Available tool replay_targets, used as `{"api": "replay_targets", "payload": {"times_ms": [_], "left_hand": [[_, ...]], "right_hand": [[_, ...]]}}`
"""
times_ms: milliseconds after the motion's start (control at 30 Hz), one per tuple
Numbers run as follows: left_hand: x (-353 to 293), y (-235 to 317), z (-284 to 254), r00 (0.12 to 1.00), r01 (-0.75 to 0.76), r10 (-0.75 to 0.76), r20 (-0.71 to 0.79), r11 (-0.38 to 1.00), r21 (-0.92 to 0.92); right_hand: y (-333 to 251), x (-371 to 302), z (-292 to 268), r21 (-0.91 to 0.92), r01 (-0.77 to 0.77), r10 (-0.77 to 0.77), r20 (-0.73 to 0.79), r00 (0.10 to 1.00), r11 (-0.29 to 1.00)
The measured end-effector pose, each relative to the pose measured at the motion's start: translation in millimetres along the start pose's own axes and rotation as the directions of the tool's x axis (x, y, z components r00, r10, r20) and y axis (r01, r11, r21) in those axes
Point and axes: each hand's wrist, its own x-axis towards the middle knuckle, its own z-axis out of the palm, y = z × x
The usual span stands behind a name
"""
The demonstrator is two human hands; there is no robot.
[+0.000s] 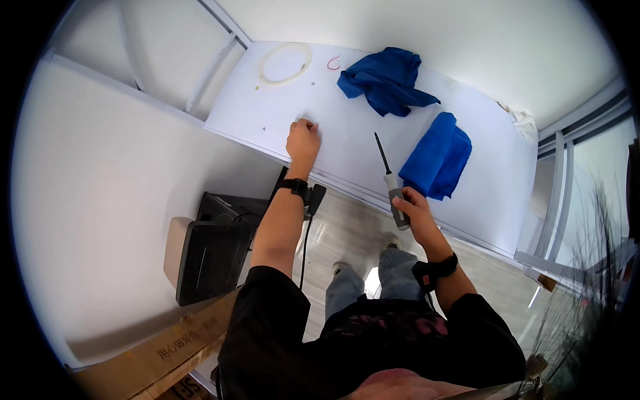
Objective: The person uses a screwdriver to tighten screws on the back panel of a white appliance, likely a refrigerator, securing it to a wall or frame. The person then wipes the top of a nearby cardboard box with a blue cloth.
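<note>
My right hand (417, 212) is closed around the grey and white handle of a screwdriver (392, 183). Its dark shaft points up and away over the white table (353, 150). On the tabletop, near its front edge, my left hand (304, 140) is closed, fingers curled together. Whatever it may hold is hidden by the fingers. A folded blue cloth (437, 157) lies just right of the screwdriver, and a crumpled darker blue cloth (387, 80) lies farther back.
At the back left lie a coil of pale tubing (263, 75), a short red wire (333, 63) and several tiny parts. White crumpled material (523, 123) sits at the far right corner. Below left stand a black-backed chair (212, 261) and a cardboard box (160, 350).
</note>
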Motion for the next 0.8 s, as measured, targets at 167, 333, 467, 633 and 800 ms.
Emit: {"api": "replay_targets", "payload": {"times_ms": [167,333,467,633,800], "left_hand": [[-2,-26,1,0.998,-0.068,0.06,-0.036,0.947,-0.314],[-72,-73,-6,0.986,0.158,-0.115,0.119,0.441,-0.884],[-139,-124,-33,0.924,0.269,-0.305,0.233,0.083,-0.959],[-221,-238,-16,0.749,0.321,-0.415,0.517,-0.456,-0.83],[-283,-311,13,0.635,0.221,-0.402,0.659,-0.723,-0.654]], "right_hand": [[-4,11,16,-0.077,-0.028,0.035,0.086,0.996,0.997],[30,24,43,-0.172,-0.039,0.084,0.261,0.962,0.984],[75,27,80,-0.288,-0.121,0.234,0.4,0.886,0.95],[156,25,131,-0.494,-0.141,0.375,0.414,0.829,0.858],[274,14,150,-0.574,-0.068,0.332,0.37,0.868,0.816]]}}
